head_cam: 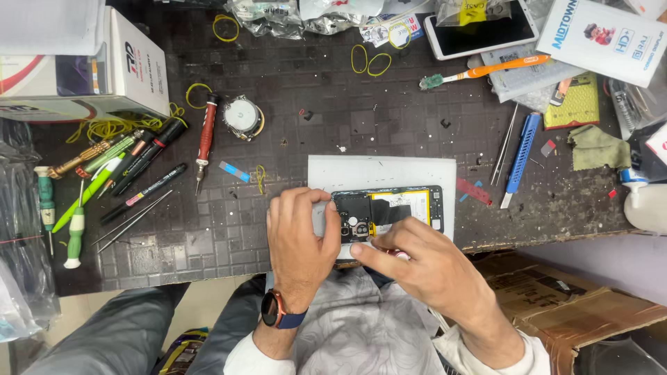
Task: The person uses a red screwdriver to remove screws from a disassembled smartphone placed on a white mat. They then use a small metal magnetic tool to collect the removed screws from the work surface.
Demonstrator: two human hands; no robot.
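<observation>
An opened smartphone (399, 208) with its back cover off lies on a white pad (382, 170) at the bench's front edge; its yellow-labelled battery and dark circuit area show. My left hand (299, 239), with a watch on the wrist, grips the phone's left end between thumb and fingers. My right hand (424, 267) rests at the phone's lower edge and pinches a small tool with a reddish tip (397, 255) against it. The tool's working end is hidden by my fingers.
Screwdrivers and tweezers (114, 184) lie at the left, a red-handled driver (206, 135) and a round metal part (243, 114) nearby. A blue tool (521, 156), an orange toothbrush (486, 69), a second phone (479, 31), boxes, rubber bands and a white bottle (646, 205) surround the pad.
</observation>
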